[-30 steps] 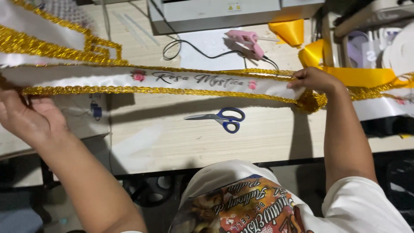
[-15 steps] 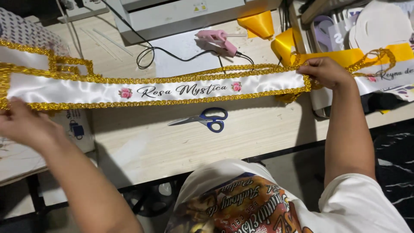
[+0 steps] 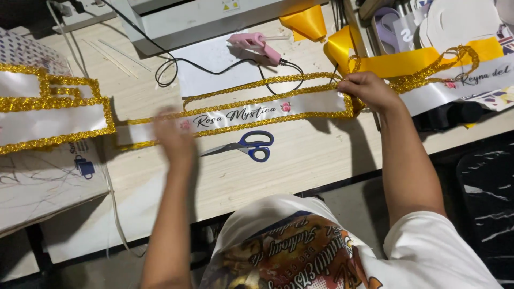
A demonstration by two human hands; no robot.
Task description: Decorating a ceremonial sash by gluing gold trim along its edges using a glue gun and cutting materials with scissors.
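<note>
I see a white sash (image 3: 251, 113) with glittery gold trim lying lengthwise across the wooden bench (image 3: 300, 160), its lettered face up. The right hand (image 3: 369, 91) holds the sash at its right end, fingers closed in a grip on the trimmed edge. The left hand (image 3: 175, 138) is over the left part of the sash, blurred; I cannot tell whether its fingers are apart or closed on the fabric. A pair of blue-handled scissors (image 3: 243, 146) lies on the bench just below the sash, blades pointing left. A pink glue gun (image 3: 256, 44) rests above the sash, near a black cable (image 3: 214, 68). More gold-trimmed white sashes (image 3: 51, 120) lie at the left edge. Yellow ribbon (image 3: 412, 58) lies at the upper right, beside another lettered sash (image 3: 471, 83).
</note>
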